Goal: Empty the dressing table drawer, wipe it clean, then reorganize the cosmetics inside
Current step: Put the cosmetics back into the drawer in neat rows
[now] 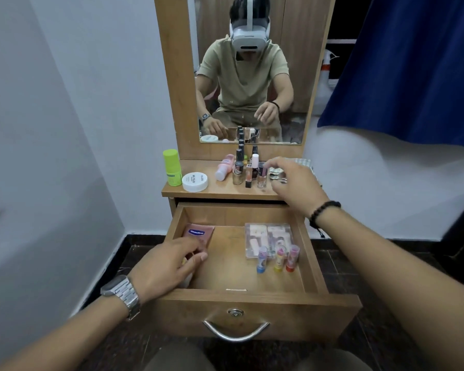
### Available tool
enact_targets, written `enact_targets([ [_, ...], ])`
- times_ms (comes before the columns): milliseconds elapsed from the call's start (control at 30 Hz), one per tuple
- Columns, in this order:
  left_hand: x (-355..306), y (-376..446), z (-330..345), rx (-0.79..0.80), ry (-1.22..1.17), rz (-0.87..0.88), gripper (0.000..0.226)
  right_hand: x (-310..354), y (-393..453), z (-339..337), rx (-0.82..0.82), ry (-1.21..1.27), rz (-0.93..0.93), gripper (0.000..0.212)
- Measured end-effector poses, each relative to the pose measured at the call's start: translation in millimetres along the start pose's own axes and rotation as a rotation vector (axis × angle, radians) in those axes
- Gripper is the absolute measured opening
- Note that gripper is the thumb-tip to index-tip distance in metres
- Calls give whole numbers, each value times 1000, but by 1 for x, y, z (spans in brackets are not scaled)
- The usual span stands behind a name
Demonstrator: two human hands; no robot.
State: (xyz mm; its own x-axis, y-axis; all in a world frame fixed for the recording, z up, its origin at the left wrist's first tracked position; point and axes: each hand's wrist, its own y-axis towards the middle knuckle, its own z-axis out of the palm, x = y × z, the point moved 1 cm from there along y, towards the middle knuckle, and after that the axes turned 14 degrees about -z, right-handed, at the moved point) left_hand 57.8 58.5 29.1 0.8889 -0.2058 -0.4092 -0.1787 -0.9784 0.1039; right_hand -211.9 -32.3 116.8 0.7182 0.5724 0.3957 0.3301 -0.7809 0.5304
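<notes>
The wooden drawer (252, 301) stands pulled out. At its left lies a pink Vaseline tube (197, 232); my left hand (166, 266) reaches in and pinches its near end between fingers and thumb, covering a pale item beneath. On the drawer's right are a clear plastic box (268, 231) and three upright lip balms, blue (261, 259), yellow (279, 259) and red (292, 257). My right hand (295, 183) hovers over the table top with loosely curled fingers, beside a cluster of nail polish bottles (239, 170), holding nothing.
On the table top (212, 192) also stand a green bottle (172, 167), a white round jar (194, 181), a lying pink bottle (224, 166) and small foil pieces (276, 172). A mirror (252, 76) rises behind. A blue curtain (413, 76) hangs at the right.
</notes>
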Motion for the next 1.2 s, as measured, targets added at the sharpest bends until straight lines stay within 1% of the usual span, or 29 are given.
enact_targets([
  [67,1,-1,-1,-12,-15,-2,45,-12,25,10,56,-144,-95,45],
  [133,1,-1,-2,-18,-44,-5,40,-22,43,20,115,-228,-117,53],
  [167,0,-1,-2,-19,-44,-4,34,-25,50,24,143,-262,-122,53],
  [233,1,-2,-2,-23,-47,-4,24,-28,58,30,198,-331,-120,49],
  [267,1,-2,-2,-28,-57,-9,22,-30,59,33,222,-360,-118,45],
  [367,4,-3,-2,-22,-87,-42,26,-36,59,38,229,-356,-102,35],
  [467,6,-1,-1,-26,-111,-42,37,-42,56,38,196,-288,-57,28],
  [500,7,-1,-1,-30,-111,-46,35,-42,55,37,174,-266,-41,25],
  [533,7,-1,-1,-33,-111,-53,30,-41,52,34,135,-241,-24,22],
  [600,8,-1,-2,-36,-114,-70,24,-33,41,25,-4,-182,3,17],
  [667,7,-1,-3,-29,-109,-86,24,-18,25,15,-134,-114,-30,15],
  [700,6,-2,-3,-22,-107,-95,24,-7,16,13,-151,-70,-60,14],
  [767,5,-2,-2,-10,-98,-103,24,12,0,12,-98,-7,-109,16],
  [833,3,-2,-2,-2,-91,-106,24,27,-11,19,0,-3,-136,18],
  [967,2,-3,-3,16,-91,-115,23,30,-16,50,204,18,-122,18],
  [1033,2,-3,-3,17,-81,-116,23,23,-13,69,312,-41,-83,19],
  [1200,5,-2,1,25,-74,-113,21,9,-1,100,483,-214,2,18],
])
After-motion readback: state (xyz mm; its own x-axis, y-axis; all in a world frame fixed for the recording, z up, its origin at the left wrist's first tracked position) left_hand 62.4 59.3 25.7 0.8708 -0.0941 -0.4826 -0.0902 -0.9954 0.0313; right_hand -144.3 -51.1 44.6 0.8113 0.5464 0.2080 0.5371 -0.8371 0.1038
